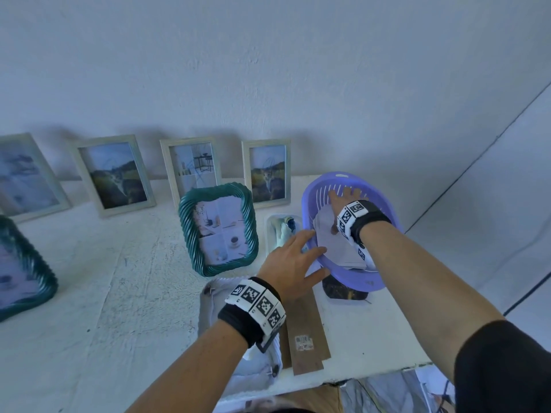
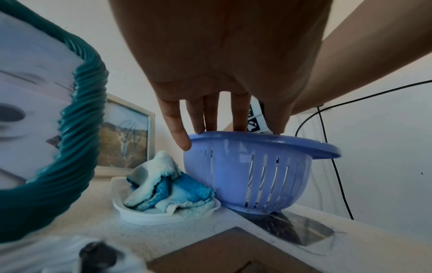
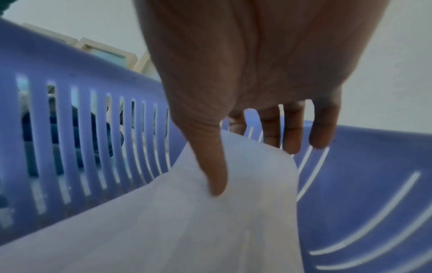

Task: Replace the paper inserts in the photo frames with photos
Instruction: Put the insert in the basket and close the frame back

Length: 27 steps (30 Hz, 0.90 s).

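Observation:
A purple slotted basket (image 1: pixel 310 204) (image 2: pixel 257 166) (image 3: pixel 70 73) stands at the table's right, with white paper sheets (image 1: pixel 331 242) (image 3: pixel 187 230) in it. My right hand (image 1: pixel 343 201) (image 3: pixel 254 170) reaches inside. Its fingers are straight and spread toward the far wall, and its thumb rests on the top sheet. My left hand (image 1: pixel 316 251) (image 2: pixel 210 118) lies on the basket's near-left rim with straight fingers. A teal ribbed photo frame (image 1: pixel 186 222) (image 2: pixel 81 129) with a collage insert stands upright left of the basket.
Several pale frames (image 1: pixel 114 171) lean on the back wall and another teal frame (image 1: pixel 21 269) sits far left. A white tray (image 1: pixel 269 234) (image 2: pixel 131 212) holds a blue cloth. Under my left forearm lie a white frame (image 1: pixel 208 308) and brown backing boards (image 1: pixel 307 332). A dark photo (image 1: pixel 343 290) lies under the basket. The table edge (image 1: pixel 372 374) is near.

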{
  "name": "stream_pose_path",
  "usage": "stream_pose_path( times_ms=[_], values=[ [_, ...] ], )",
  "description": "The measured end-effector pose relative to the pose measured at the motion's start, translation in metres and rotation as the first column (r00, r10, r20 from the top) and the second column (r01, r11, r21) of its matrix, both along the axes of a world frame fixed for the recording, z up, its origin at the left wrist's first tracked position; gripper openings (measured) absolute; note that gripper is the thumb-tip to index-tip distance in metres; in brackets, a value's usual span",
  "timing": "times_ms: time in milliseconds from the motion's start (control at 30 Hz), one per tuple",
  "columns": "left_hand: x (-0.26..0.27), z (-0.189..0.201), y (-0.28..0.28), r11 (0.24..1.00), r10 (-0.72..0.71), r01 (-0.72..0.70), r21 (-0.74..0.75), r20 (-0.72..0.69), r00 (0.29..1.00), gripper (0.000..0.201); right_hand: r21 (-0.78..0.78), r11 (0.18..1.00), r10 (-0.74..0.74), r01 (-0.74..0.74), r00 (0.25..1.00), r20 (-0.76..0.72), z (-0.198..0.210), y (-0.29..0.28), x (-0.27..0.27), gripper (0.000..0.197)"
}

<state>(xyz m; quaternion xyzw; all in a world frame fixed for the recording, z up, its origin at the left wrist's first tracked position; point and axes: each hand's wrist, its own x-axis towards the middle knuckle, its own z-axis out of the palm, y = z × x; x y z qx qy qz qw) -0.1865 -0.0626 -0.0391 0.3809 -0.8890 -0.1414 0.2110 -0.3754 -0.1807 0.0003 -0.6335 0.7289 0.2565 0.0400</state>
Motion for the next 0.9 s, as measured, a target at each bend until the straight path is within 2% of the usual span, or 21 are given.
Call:
stream_pose_path(
  times_ms=[133,200,267,333,467,567,700,767,900],
  values=[
    [0.005,0.005,-0.003,0.996,-0.03,0.027,0.079,0.028,0.999,0.062,-0.117,0.99,0.081,-0.074,0.995,0.064,0.015,0.001,-0.003,0.047],
    [0.011,0.009,-0.004,0.99,-0.012,0.019,0.14,-0.051,0.999,0.052,-0.142,0.986,0.12,-0.091,0.971,0.206,0.03,0.004,-0.01,0.024],
    [0.02,0.015,-0.003,0.985,0.03,0.0,0.174,-0.169,0.985,0.043,-0.215,0.976,0.118,-0.033,0.911,0.396,0.051,0.01,-0.017,0.023],
    [0.031,0.023,-0.001,0.977,0.099,-0.045,0.21,-0.255,0.962,0.034,-0.347,0.938,0.169,0.02,0.846,0.506,0.079,0.023,-0.021,0.027],
    [0.051,0.04,0.009,0.934,0.276,-0.14,0.329,-0.416,0.866,0.025,-0.563,0.825,0.356,0.036,0.741,0.569,0.128,0.063,-0.011,0.028],
    [0.063,0.055,0.022,0.89,0.357,-0.121,0.44,-0.506,0.785,0.027,-0.606,0.796,0.477,-0.001,0.616,0.626,0.141,0.096,0.013,0.026],
    [0.094,0.062,0.048,0.815,0.401,0.025,0.579,-0.594,0.698,0.025,-0.559,0.825,0.542,-0.086,0.4,0.739,0.111,0.132,0.053,0.023],
    [0.116,0.055,0.064,0.775,0.455,0.029,0.631,-0.591,0.666,0.018,-0.516,0.853,0.515,-0.082,0.303,0.802,0.081,0.148,0.072,0.024],
    [0.156,0.031,0.088,0.705,0.589,-0.092,0.703,-0.508,0.629,0.009,-0.318,0.945,0.294,0.071,0.234,0.927,0.023,0.172,0.096,0.035]
  ],
)
